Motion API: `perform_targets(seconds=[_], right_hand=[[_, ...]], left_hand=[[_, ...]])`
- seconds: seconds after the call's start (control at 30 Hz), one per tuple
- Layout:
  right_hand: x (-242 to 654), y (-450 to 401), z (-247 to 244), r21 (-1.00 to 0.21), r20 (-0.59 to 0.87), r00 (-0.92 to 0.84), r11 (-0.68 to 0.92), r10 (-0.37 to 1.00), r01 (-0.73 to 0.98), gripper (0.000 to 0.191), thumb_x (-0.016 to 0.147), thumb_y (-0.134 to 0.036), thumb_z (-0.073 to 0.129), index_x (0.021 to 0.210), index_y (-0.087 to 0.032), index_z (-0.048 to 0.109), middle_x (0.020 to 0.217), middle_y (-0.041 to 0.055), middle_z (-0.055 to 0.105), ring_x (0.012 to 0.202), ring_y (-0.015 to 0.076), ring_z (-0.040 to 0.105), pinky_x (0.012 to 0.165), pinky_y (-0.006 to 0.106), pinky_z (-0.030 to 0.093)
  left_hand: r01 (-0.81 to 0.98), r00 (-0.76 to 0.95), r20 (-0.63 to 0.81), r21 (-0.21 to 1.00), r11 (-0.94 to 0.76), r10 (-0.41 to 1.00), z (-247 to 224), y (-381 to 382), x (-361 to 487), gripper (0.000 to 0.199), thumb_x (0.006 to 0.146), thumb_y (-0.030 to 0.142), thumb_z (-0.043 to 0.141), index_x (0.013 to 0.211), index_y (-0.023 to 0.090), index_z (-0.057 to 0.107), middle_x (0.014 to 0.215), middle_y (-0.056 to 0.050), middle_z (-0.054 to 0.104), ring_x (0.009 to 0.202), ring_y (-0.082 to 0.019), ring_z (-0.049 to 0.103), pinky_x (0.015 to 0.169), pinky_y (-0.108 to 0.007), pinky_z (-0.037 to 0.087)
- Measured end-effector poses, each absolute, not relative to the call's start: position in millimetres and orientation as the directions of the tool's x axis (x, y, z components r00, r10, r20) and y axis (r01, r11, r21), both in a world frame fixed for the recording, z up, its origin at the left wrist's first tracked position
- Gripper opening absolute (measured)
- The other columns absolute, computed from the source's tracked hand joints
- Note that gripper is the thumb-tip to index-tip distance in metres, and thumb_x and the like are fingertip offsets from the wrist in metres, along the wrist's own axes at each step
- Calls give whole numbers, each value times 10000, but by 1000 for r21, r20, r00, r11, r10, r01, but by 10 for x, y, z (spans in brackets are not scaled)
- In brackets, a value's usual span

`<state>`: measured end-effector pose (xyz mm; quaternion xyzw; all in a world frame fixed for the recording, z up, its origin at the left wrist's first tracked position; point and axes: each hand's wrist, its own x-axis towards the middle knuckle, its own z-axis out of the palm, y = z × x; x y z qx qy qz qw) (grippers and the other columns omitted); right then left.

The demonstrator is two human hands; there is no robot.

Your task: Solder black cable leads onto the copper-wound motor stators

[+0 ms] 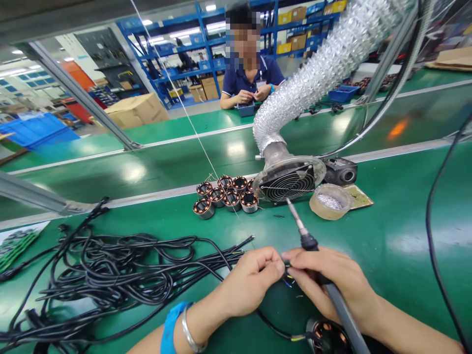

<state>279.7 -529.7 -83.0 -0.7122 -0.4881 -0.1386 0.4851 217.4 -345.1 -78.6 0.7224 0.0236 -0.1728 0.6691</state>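
Observation:
My left hand (254, 278) is closed, its thumb and forefinger pinched on the thin end of a wire. Between my fingertips, blue and yellow wire ends (288, 282) show below the pinch. A soldering iron (344, 314) lies in my closed right hand (335, 275), its metal tip (295, 214) pointing up and away from me. My right thumb and forefinger meet the left fingertips at the wire. Below my hands, a black cable (271, 327) runs to a copper-wound motor stator (328, 337), partly cut off by the lower edge.
A heap of black cables (121, 275) covers the left of the green bench. Several stators (232, 196) stand behind my hands, beside a fume extractor fan (287, 184) on a silver duct (306, 83). A round tub (330, 201) sits right of it. Across the bench, a co-worker (252, 78) handles small parts.

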Motion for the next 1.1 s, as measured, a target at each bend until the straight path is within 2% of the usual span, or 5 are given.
perform_targets(seconds=[0.27, 0.47, 0.63, 0.87, 1.1], right_hand=[[2775, -5348, -826, -565, 666, 475, -27, 575, 825, 217, 850, -27, 531, 958, -196, 614, 791, 16, 711, 607, 118, 657, 601, 212, 547], [2751, -5309, -885, -541, 680, 443, -9, 585, 841, 250, 846, -2, 529, 1001, -181, 610, 746, 8, 670, 574, 104, 587, 560, 215, 499], [2739, -5308, -911, -566, 694, 511, -54, 506, 822, 240, 848, -12, 560, 997, -196, 595, 778, 1, 682, 625, 111, 631, 606, 219, 524], [2732, -5375, -931, -715, 492, 617, -119, 614, 689, 287, 826, -123, 584, 1087, -216, 510, 797, -35, 659, 516, 81, 561, 506, 188, 490], [2780, -5318, -989, -583, 656, 595, -188, 464, 790, 174, 872, -82, 549, 990, -210, 551, 748, -24, 640, 576, 104, 610, 593, 216, 535]], left_hand=[[192, 949, -253, 938, -289, -190, -696, -3421, 2158, 288, 944, 437, 469, 810, 186, 506, 705, 29, 466, 659, -128, 385, 606, -251, 286], [422, 896, -405, 904, 63, -182, -778, -3494, 2170, 482, 788, 657, 595, 752, 194, 466, 557, 80, 414, 450, -65, 245, 455, -228, 173], [579, 814, -532, 772, 263, -233, -787, -3550, 2166, 475, 701, 611, 699, 749, 197, 471, 448, 131, 303, 377, -37, 108, 396, -230, 43], [525, 848, -520, 805, 275, -96, -777, -3611, 2144, 467, 692, 577, 714, 684, 191, 450, 445, 138, 259, 387, -28, 115, 394, -211, 65], [481, 869, -495, 848, 224, 12, -834, -3664, 2153, 456, 715, 584, 686, 690, 188, 461, 456, 132, 264, 406, -34, 132, 418, -206, 101]])
